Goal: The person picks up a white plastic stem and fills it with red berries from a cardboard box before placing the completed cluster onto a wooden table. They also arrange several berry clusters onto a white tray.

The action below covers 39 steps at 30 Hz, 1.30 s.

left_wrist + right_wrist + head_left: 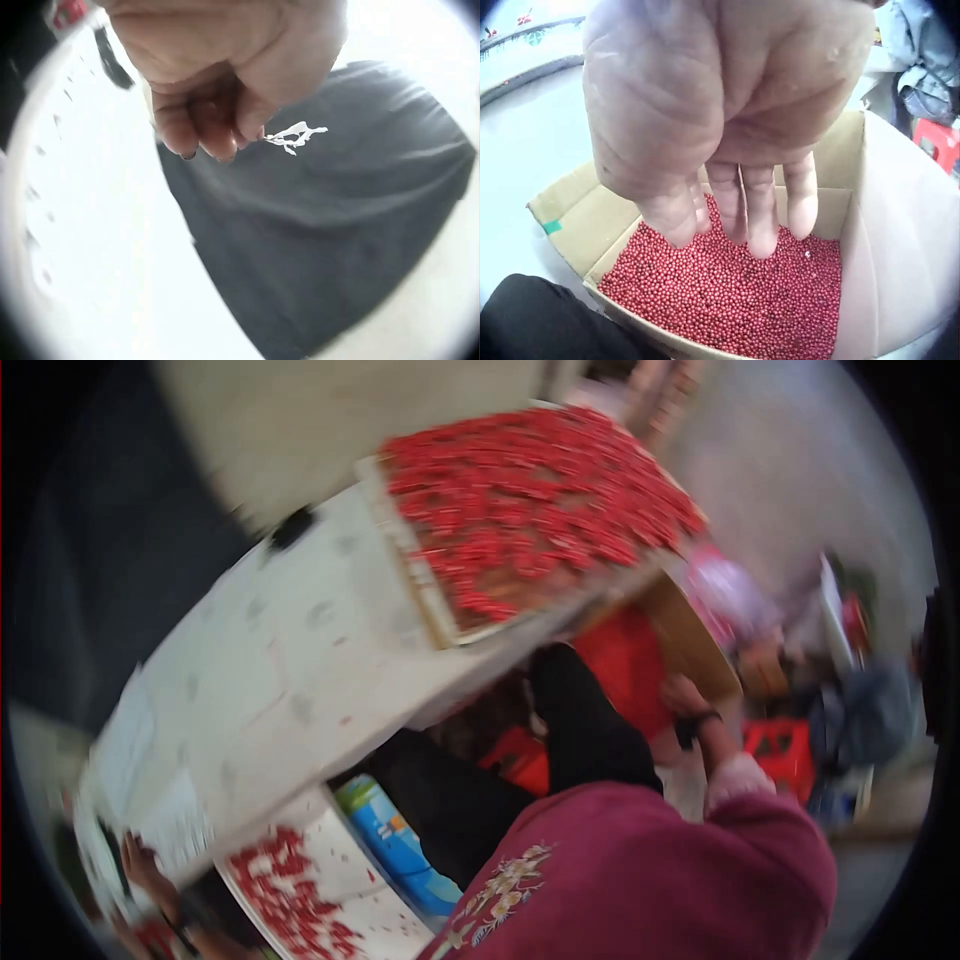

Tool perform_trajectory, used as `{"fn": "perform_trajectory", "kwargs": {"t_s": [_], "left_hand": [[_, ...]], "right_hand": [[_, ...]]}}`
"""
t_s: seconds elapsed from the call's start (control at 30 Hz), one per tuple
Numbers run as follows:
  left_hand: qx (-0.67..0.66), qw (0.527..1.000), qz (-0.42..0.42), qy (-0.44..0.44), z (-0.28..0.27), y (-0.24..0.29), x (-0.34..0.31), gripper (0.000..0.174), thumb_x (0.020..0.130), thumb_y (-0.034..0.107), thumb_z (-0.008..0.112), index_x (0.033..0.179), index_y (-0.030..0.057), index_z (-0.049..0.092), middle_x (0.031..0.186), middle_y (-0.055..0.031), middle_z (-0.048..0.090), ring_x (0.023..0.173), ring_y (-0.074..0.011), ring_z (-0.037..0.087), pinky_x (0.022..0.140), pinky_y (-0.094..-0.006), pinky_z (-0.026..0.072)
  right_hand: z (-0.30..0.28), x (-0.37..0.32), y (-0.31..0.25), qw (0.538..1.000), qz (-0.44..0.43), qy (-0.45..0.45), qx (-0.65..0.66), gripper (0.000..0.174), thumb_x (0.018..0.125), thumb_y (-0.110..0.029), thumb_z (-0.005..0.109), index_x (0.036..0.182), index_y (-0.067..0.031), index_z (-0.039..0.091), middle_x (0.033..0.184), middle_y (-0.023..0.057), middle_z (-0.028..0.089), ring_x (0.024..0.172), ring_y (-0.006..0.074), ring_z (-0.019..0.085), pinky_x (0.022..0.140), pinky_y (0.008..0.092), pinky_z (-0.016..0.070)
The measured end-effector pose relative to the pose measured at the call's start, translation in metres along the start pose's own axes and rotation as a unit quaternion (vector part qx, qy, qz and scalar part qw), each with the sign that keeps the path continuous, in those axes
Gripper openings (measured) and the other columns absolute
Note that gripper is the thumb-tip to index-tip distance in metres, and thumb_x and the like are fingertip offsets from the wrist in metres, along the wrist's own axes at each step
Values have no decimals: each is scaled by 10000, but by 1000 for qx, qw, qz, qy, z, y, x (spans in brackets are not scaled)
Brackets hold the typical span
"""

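Observation:
In the head view my left hand [148,870] is at the far lower left, near the end of the pale table. The left wrist view shows this hand [217,82] with curled fingers, pinching a thin, torn white scrap [300,136] at the fingertips. My right hand [684,696] is over a cardboard box [700,650] on the other side. Seen in the right wrist view, the right hand [735,150] hangs with loosely extended fingers above many small shiny red beads [742,300] inside that box. It holds nothing visible.
A board covered with red pieces [530,500] lies on the pale table [290,630]. Below the table edge are a white tray [370,920] with red pieces and a blue package [395,850]. A red stool [780,755] stands beyond the box. Dark cloth [300,240] hangs below the left hand.

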<state>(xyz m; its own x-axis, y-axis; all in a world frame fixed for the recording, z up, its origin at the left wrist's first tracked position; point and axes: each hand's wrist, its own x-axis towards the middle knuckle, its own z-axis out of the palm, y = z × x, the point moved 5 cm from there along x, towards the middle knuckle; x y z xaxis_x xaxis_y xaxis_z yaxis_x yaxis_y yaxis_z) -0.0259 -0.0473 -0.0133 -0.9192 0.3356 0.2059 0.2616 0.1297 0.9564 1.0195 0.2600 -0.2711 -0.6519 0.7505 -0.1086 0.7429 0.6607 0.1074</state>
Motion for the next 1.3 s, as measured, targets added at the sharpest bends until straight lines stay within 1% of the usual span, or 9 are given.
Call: {"fn": "perform_trajectory", "kwargs": {"t_s": [0.1, 0.27, 0.4, 0.6, 0.77, 0.87, 1.03, 1.1, 1.3], "left_hand": [[-54, 972, 31, -225, 150, 126, -119, 199, 847, 193, 538, 949, 33, 598, 770, -10, 544, 561, -29, 402, 519, -178, 319], [-11, 867, -20, -497, 336, 213, -351, 128, 783, 29, 494, 739, -47, 587, 665, -68, 546, 492, -106, 454, 459, -216, 350], [-55, 625, -113, -771, 461, 206, -501, 119, 821, 71, 531, 838, -30, 591, 674, -46, 568, 520, -84, 499, 490, -208, 387], [-41, 530, -283, -798, 640, 109, -647, 163, 853, 145, 513, 864, -10, 563, 727, -71, 579, 517, -113, 510, 472, -223, 407], [-5, 519, -391, -760, 717, 17, -710, 143, 841, 144, 532, 844, 5, 569, 723, -72, 589, 531, -124, 533, 478, -245, 444], [30, 526, -442, -726, 736, -16, -725, 132, 824, 138, 556, 837, 7, 570, 700, -70, 592, 526, -123, 545, 474, -244, 463], [114, 519, -460, -711, 757, -45, -735, 146, 798, 165, 585, 816, 21, 566, 695, -69, 594, 547, -131, 558, 487, -257, 478], [153, 502, -478, -704, 763, -51, -739, 146, 789, 169, 591, 814, 28, 564, 695, -68, 593, 561, -134, 561, 487, -260, 475], [128, 475, -550, -675, 778, -71, -752, 119, 790, 152, 587, 816, 38, 567, 727, -72, 585, 641, -143, 559, 547, -285, 468]], "right_hand": [[-8, 0, -9, 858, 386, -123, 316, 235, 748, -256, 505, 684, -33, 544, 596, 123, 580, 553, 276, 592, 497, 368, 475], [16, -2, -20, 859, 364, -109, 342, 249, 740, -299, 534, 705, -75, 638, 756, 133, 627, 688, 293, 612, 602, 409, 495], [103, -7, -3, 888, 333, -79, 308, 216, 713, -268, 611, 792, -70, 645, 660, 98, 615, 569, 196, 598, 533, 317, 484], [168, -27, 2, 603, 600, -25, 525, 254, 769, -307, 549, 894, -112, 652, 850, 123, 633, 773, 286, 614, 711, 374, 486], [253, -59, -9, 653, 575, -144, 471, 351, 727, -312, 604, 1006, -99, 619, 941, 154, 623, 889, 281, 595, 787, 348, 458], [327, -93, -44, 275, 795, 37, 540, 453, 744, -353, 587, 1088, -57, 570, 1057, 147, 595, 992, 276, 550, 854, 344, 422], [286, -34, -51, 127, 802, 88, 577, 523, 759, -403, 556, 1106, -12, 543, 1125, 124, 565, 1024, 299, 522, 880, 362, 406], [280, 13, -55, -167, 646, 146, 731, 429, 829, -348, 494, 1093, -13, 533, 1110, 103, 567, 1071, 254, 494, 925, 364, 391], [179, 63, 52, -91, 357, 344, 864, 270, 857, -229, 465, 1023, -52, 581, 1064, 82, 597, 991, 238, 550, 886, 369, 428]]}}
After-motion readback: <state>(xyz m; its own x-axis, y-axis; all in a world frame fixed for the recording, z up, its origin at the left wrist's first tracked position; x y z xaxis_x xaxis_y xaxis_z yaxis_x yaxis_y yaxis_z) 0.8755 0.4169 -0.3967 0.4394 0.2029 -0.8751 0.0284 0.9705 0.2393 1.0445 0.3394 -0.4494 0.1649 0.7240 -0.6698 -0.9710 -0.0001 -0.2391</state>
